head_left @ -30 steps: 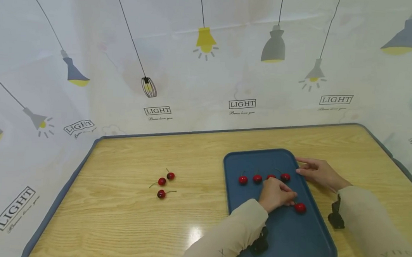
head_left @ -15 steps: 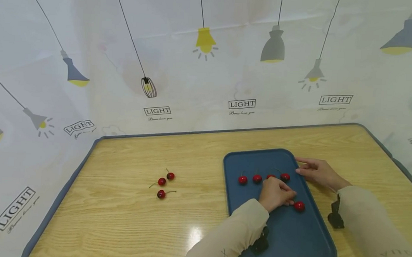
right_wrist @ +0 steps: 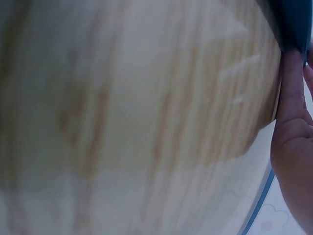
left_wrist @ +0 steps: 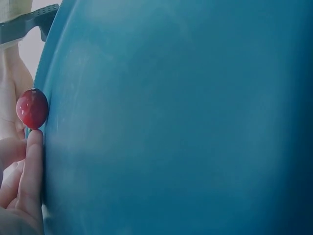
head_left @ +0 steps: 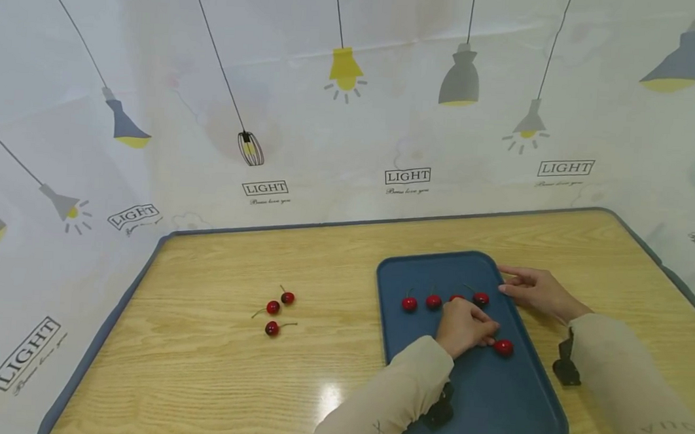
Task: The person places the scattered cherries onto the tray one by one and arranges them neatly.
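Note:
My left hand [head_left: 465,327] is over the blue tray [head_left: 461,406], with thumb and fingertips pinching a red cherry [head_left: 503,347] at its stem end. In the left wrist view this cherry [left_wrist: 32,108] sits right at the fingertips, close over the tray; most of its stem is hidden. Behind the hand a row of cherries lies across the tray, among them a left one [head_left: 410,304] and a right one [head_left: 481,299]; another is partly covered by the hand. My right hand [head_left: 538,292] touches the tray's right rim with fairly straight fingers, also seen in the right wrist view.
Three more cherries [head_left: 273,307] with stems lie in a group on the wooden table [head_left: 197,379], left of the tray. A pale wall covering [head_left: 340,125] printed with lamps rises behind the table's dark-edged far side. Black wrist devices [head_left: 567,365] sit at both sleeves.
The cherry at my left fingertips has shifted slightly left and away from me. The left hand has barely moved; the right hand stays at the tray's rim.

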Motion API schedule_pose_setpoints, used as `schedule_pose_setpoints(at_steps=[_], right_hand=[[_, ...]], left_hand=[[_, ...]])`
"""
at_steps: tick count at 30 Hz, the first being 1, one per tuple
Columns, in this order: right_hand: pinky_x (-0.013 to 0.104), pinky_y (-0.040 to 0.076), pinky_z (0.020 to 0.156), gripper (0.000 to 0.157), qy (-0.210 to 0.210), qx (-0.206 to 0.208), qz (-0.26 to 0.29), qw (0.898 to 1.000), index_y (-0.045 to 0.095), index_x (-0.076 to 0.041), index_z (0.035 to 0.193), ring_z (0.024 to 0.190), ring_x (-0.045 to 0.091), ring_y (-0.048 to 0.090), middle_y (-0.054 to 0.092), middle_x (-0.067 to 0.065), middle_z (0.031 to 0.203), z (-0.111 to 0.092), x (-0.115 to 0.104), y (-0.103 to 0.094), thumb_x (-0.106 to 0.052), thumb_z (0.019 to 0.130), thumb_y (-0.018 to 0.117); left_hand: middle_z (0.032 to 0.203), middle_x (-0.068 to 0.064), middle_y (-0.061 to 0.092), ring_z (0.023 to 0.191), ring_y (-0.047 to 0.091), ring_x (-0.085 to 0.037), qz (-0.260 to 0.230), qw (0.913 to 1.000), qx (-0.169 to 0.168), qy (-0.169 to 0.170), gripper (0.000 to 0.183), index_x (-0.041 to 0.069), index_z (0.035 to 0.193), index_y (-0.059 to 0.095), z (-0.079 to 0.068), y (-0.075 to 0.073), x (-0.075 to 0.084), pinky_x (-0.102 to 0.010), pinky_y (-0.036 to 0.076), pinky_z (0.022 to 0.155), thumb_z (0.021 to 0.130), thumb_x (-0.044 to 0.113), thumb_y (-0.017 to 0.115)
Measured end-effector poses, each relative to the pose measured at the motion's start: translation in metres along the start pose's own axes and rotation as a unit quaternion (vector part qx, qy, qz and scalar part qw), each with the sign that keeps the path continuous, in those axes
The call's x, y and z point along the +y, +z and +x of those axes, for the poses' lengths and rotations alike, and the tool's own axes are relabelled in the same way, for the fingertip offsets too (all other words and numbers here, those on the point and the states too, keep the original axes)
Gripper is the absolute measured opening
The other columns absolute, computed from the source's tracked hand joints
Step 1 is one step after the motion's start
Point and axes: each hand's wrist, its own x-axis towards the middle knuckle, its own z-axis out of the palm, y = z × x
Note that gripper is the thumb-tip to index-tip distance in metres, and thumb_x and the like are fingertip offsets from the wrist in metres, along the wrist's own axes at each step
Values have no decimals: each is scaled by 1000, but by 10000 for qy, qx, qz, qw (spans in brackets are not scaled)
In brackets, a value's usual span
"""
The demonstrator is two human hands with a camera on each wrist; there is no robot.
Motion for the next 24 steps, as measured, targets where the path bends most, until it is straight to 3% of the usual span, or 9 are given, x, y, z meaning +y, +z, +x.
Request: schedule_pose_setpoints(at_steps=[14,24], right_hand=[[26,47,74,59,12,67,-293,9995,34,0,135,89,14,55,55,21,106,0,0,0,-29,88,56],[26,48,74,59,45,-2,-122,9999,32,0,135,88,12,56,54,22,106,0,0,-1,-27,88,56]], left_hand=[[47,2,58,38,51,-2,205,9997,46,88,9,5,67,71,1,-1,-1,-18,43,40,74,11,71],[48,1,58,39,51,-2,127,9998,-9,149,10,5,68,71,1,-2,-2,-19,43,41,75,11,70]])
